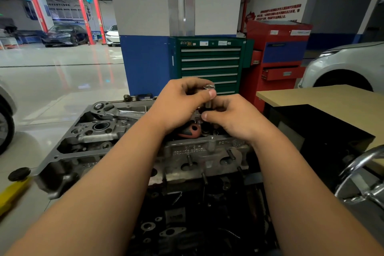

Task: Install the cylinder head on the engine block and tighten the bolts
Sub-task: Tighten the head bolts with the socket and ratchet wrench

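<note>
left hand (182, 103) and right hand (231, 119) pinch silvery part (209, 89) above the cylinder head (187, 153).

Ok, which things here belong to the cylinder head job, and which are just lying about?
Job: cylinder head; ratchet lying on it; small metal piece, socket or bolt, pinched by left hand and right hand.
Lying about: green tool cabinet; red cabinet; table; white car; yellow block on the floor.
</note>
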A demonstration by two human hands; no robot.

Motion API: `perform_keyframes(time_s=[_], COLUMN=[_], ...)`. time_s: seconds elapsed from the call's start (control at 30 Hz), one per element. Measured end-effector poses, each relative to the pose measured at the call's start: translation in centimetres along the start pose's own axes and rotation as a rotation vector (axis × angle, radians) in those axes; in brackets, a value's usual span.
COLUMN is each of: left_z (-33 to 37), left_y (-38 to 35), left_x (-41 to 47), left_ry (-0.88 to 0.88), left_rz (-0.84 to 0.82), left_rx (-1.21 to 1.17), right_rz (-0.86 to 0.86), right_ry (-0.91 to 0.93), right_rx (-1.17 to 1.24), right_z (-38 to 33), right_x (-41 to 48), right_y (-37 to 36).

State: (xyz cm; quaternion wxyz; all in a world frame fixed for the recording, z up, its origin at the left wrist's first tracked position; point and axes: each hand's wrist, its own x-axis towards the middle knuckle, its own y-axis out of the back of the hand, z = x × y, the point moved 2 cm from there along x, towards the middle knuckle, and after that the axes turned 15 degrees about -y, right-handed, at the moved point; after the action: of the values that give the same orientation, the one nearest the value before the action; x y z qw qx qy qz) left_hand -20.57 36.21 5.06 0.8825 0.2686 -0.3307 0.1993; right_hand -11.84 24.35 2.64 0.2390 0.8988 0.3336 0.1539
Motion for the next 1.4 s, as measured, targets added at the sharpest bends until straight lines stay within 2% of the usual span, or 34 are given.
perform_keyframes(time_s=[0.23,0.33,0.43,0.57,0.7,0.77,0.87,1.0,1.2,1.3,1.4], left_z=[-0.1,-0.2,-0.2,-0.1,-0.3,-0.3,-0.2,-0.1,-0.3,-0.4,-0.2], left_y=[-1.1,-0.9,-0.3,-0.3,-0.9,-0.8,-0.1,-0.1,-1.2,-1.0,-0.6], left_x=[0.1,-0.2,-0.3,0.1,0.3,0.2,0.1,0.0,0.4,0.5,0.2], left_ry=[0.043,0.029,0.02,0.036,0.06,0.049,0.03,0.017,0.04,0.035,0.016], left_rz=[0.094,0.093,0.036,-0.031,0.096,0.131,0.072,-0.025,0.067,0.099,0.062], left_rx=[0.133,0.058,0.028,0.049,0.167,0.133,0.057,0.046,0.244,0.174,0.093], right_rz=[0.169,0.077,-0.002,0.054,0.125,0.083,-0.022,0.011,0.059,0.09,0.009], right_ry=[-0.005,-0.005,0.011,-0.002,0.016,0.022,0.027,0.041,0.041,0.056,0.046], right_rx=[-0.053,-0.094,-0.037,0.011,-0.044,-0.069,-0.016,0.0,-0.017,0.0,0.036], right_z=[-0.3,-0.1,0.1,-0.1,-0.1,-0.1,0.1,0.1,-0.3,0.1,0.2], right_x=[0.0,0.0,0.1,0.3,0.5,0.4,0.1,0.2,0.5,0.4,0.3], right_y=[-0.7,-0.6,-0.2,-0.4,-0.6,-0.5,-0.1,-0.1,-0.3,-0.6,-0.3])
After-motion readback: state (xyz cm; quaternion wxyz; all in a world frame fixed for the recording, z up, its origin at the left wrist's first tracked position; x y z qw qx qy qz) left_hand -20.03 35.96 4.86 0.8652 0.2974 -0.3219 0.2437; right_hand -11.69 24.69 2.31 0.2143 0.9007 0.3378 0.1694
